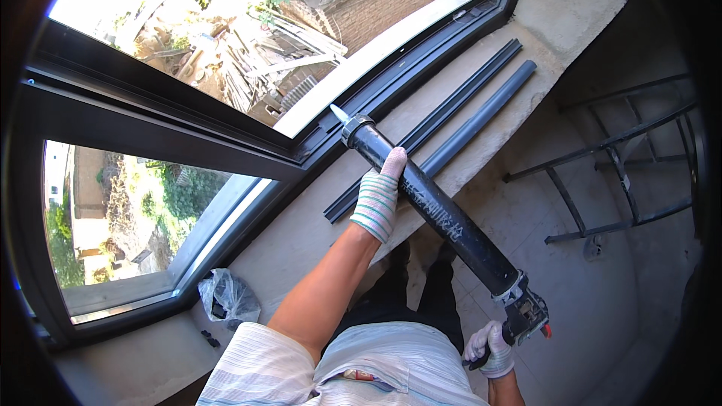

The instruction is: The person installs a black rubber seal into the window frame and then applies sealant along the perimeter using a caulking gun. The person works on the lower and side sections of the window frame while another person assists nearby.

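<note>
A long black caulking gun (451,218) lies slantwise across the view, its pale pointed nozzle (340,113) up by the bottom track of the dark window frame (361,94). My left hand (382,195), in a striped knit glove, supports the barrel near its front, the thumb lying along the top; most of its fingers are hidden under the tube. At the lower right, my right hand (492,349), gloved too, is wrapped round the handle at the gun's rear end. A red-orange tip (547,331) sticks out beside the trigger housing.
Two dark profile strips, one grooved (481,79) and one smoother (492,109), lie on the sill (444,207) beneath the barrel. A clear plastic bag (228,297) with dark pieces sits at the sill's left. A metal ladder (624,173) stands at the right.
</note>
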Available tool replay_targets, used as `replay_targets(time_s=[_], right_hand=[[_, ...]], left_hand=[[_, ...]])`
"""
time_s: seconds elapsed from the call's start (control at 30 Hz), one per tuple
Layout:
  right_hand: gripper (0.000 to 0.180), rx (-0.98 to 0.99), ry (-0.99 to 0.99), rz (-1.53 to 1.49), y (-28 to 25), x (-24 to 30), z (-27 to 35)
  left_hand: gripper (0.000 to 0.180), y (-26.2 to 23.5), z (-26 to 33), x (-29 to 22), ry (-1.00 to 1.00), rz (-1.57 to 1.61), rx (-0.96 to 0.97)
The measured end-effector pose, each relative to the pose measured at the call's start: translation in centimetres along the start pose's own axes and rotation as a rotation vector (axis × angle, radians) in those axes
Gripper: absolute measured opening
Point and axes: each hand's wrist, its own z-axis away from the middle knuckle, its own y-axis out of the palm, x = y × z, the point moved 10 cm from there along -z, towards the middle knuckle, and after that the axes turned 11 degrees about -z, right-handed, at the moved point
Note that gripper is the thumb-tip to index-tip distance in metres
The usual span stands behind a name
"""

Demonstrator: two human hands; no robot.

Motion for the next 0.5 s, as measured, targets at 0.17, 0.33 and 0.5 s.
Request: replay_targets(time_s=[0.17, 0.33, 0.5], right_hand=[[0.046, 0.058, 0.002, 0.1, 0.4, -0.7, 0.4], [0.052, -0.117, -0.172, 0.151, 1.5, 0.0, 0.7], [0.06, -0.051, -0.139, 0.116, 2.4, -0.4, 0.4]], left_hand=[[0.043, -1.5, 0.5, 0.6, -0.008, 0.005, -0.017], [0.047, -1.6, 1.1, 0.6, -0.008, 0.022, 0.023], [0.049, -2.1, 1.4, 0.4, -0.01, 0.002, 0.025]])
